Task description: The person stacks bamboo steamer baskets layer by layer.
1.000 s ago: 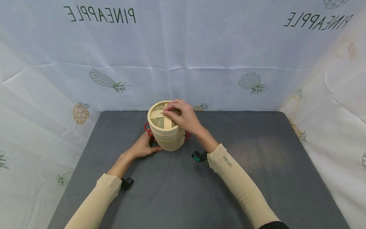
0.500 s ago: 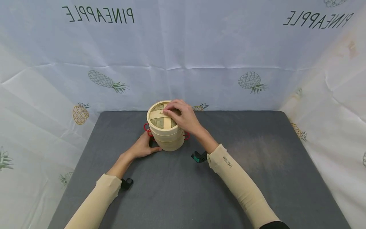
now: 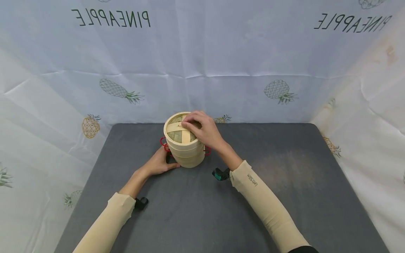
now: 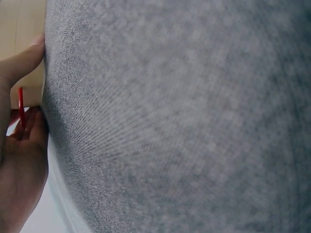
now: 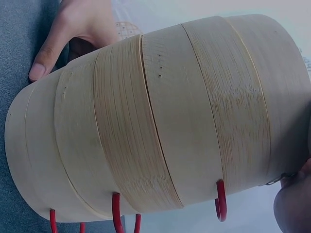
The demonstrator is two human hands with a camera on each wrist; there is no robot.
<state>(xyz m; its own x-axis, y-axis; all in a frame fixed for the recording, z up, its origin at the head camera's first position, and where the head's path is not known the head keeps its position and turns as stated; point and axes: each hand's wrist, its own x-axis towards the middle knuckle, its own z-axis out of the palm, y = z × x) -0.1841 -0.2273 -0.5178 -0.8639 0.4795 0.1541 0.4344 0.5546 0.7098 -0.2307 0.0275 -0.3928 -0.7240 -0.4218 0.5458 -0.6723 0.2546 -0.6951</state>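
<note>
A stacked round bamboo steamer (image 3: 188,158) stands at the back of the table, left of centre in the head view. Its woven lid (image 3: 186,137), crossed by two pale strips, sits on top. Red loop handles (image 5: 221,200) stick out from the tiers. My left hand (image 3: 157,162) holds the steamer's base from the left, thumb in front, other fingers partly hidden behind. Over the lid, my right hand (image 3: 205,130) pinches at the crossing of the strips, fingertips together. A small wire loop (image 5: 278,179) shows beside the right fingers in the right wrist view.
The dark grey table (image 3: 202,211) ends just behind the steamer. A white curtain (image 3: 234,52) printed with pineapples hangs along the back and sides. Black wrist mounts (image 3: 220,174) jut from under both forearms, close over the table.
</note>
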